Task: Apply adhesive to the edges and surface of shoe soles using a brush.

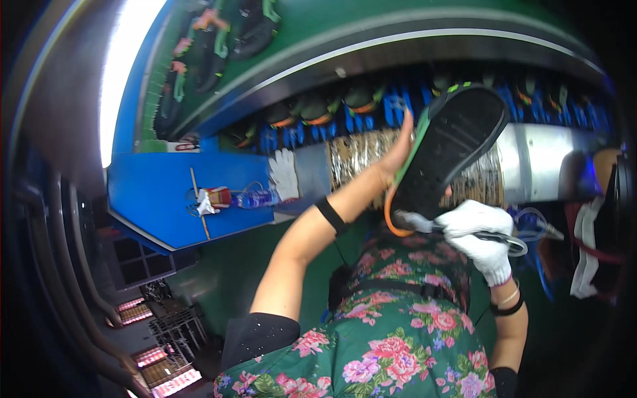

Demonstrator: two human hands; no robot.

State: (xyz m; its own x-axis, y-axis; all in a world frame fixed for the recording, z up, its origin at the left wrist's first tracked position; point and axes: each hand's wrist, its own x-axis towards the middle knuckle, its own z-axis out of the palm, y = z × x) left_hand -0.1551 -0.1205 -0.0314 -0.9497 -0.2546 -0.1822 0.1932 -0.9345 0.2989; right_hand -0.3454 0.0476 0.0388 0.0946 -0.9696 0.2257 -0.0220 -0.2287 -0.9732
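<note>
A: Where is the black shoe sole [458, 129]?

B: Between the hands, tilted; broad end beyond them, narrow orange-edged end low, just left of the right hand [479, 229].

A: State of the left hand [398, 154]?

B: Bare, grasping the sole along its green-edged left side; one fingertip shows past the opposite edge.

A: And the right?

B: White-gloved, fingers closed round a dark-handled brush [415, 221]. Bristles lie over the sole's narrow end; touching or just above, cannot tell.

A: Surroundings?

B: Well left of the left hand, a blue table [149, 189] bears a bottle [255, 199]; a loose white glove [284, 174] lies just beside. Beyond both hands, a row of footwear [317, 109].
</note>
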